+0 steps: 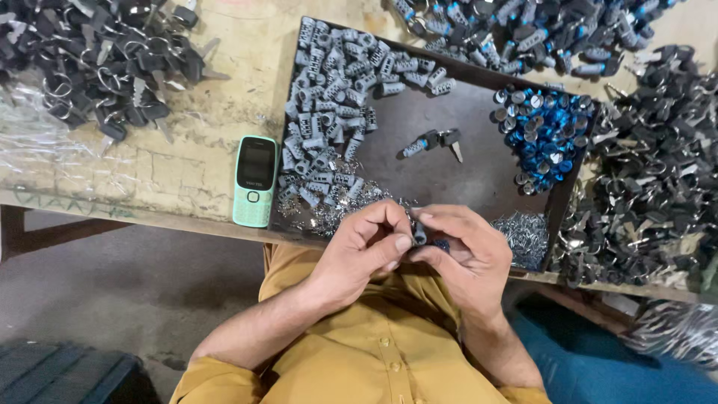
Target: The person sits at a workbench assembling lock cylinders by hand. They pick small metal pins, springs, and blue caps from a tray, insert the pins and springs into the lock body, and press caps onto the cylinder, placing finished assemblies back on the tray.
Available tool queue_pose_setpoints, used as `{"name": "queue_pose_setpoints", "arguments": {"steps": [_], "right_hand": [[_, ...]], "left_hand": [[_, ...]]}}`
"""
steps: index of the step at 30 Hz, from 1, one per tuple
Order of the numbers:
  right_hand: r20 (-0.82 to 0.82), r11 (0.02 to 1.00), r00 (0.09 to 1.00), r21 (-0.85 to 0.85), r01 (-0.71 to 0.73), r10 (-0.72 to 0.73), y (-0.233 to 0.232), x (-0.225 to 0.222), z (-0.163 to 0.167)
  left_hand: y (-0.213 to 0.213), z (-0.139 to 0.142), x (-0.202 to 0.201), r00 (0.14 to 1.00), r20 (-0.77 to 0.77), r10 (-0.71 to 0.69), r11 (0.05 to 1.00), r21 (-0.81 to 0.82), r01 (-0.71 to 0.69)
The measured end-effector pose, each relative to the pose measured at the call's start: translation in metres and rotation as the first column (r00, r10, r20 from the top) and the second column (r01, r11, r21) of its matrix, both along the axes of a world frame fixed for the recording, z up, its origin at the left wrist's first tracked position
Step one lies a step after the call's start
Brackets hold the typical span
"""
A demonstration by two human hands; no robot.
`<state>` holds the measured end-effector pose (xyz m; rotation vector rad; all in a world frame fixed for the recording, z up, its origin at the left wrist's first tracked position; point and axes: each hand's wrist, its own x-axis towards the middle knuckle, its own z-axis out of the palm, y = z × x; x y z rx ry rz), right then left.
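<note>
I pinch one small grey lock cylinder (419, 236) between the fingers of my left hand (363, 251) and my right hand (467, 254), both clenched on it just over the near edge of the dark tray (479, 187). One finished cylinder with keys (432, 142) lies alone mid-tray, and many more finished ones (523, 30) are heaped at the table's far edge. Plenty is left: a heap of grey cylinders (333, 90) too many to count, a pile of blue caps (542, 135), small metal pins (523, 236), and three heaps of black keys (97, 60) around. One green phone (255, 179) rests on the table (187, 127)
</note>
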<state>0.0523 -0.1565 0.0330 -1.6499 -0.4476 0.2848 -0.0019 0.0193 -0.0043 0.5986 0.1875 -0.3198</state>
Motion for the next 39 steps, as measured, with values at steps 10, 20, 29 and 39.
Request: {"name": "queue_pose_setpoints", "arguments": {"steps": [10,20,29,39], "right_hand": [[0.111,0.992,0.993,-0.12,0.042,-0.028,-0.01,-0.005,0.0],[0.281,0.988,0.959,-0.14,0.071,-0.029,-0.006,-0.007,0.005],[0.536,0.947,0.841,-0.303,0.108,0.075,-0.002,-0.005,0.02],[0.426,0.919,0.904,-0.371,0.136,0.038,-0.008,-0.004,0.009]], "left_hand": [[-0.004,0.001,-0.004,1.0,0.014,-0.023,0.999,0.036,0.023],[-0.006,0.003,-0.006,0.999,0.051,-0.016,0.987,0.163,0.008],[-0.014,0.007,-0.01,0.967,0.251,0.054,0.806,0.561,-0.19],[-0.003,0.026,-0.002,0.788,0.603,-0.126,0.324,0.776,-0.541]]}}
